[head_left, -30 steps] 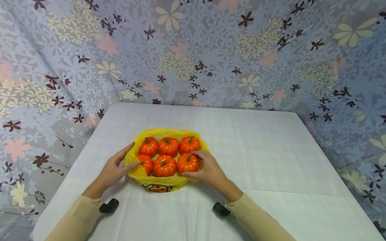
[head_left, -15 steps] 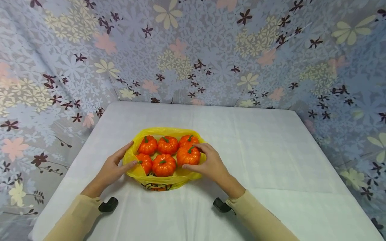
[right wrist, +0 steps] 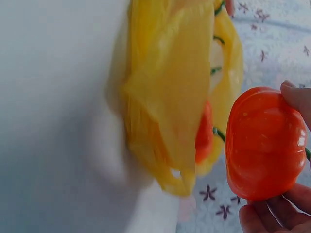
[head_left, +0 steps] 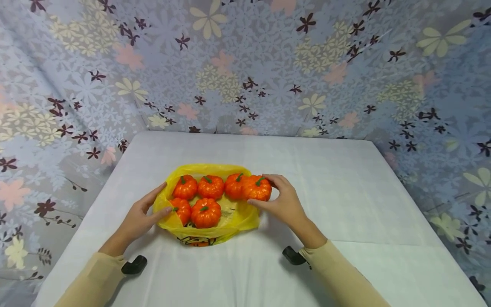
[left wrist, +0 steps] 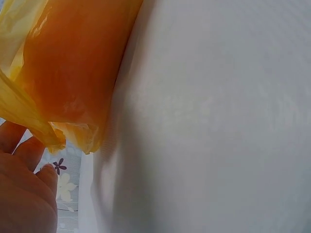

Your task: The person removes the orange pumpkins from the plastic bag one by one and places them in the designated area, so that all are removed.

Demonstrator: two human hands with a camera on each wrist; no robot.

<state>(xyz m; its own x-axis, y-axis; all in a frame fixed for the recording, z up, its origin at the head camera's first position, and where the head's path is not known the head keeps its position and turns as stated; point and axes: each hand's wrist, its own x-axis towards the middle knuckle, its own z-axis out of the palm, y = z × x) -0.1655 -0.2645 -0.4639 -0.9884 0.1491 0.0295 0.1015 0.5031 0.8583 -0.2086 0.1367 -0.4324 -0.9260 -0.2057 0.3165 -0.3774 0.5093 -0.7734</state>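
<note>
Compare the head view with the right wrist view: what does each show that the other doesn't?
Only the head view shows the left sleeve, the right sleeve and the black-and-orange print low on the yellow bag.
Only the right wrist view shows the lower side of the held pumpkin.
Both show the right hand holding that pumpkin, the bag with other pumpkins in it, the white table and the floral cloth.

The table (head_left: 345, 192) is white, with rounded far corners; a thin crease (head_left: 383, 243) crosses its right part, and faint folds (head_left: 238, 268) show on the near side. Behind it and to both sides hangs a blue-grey curtain (head_left: 276, 98) printed with pink, pale yellow and dark maroon flowers (head_left: 307, 23).
</note>
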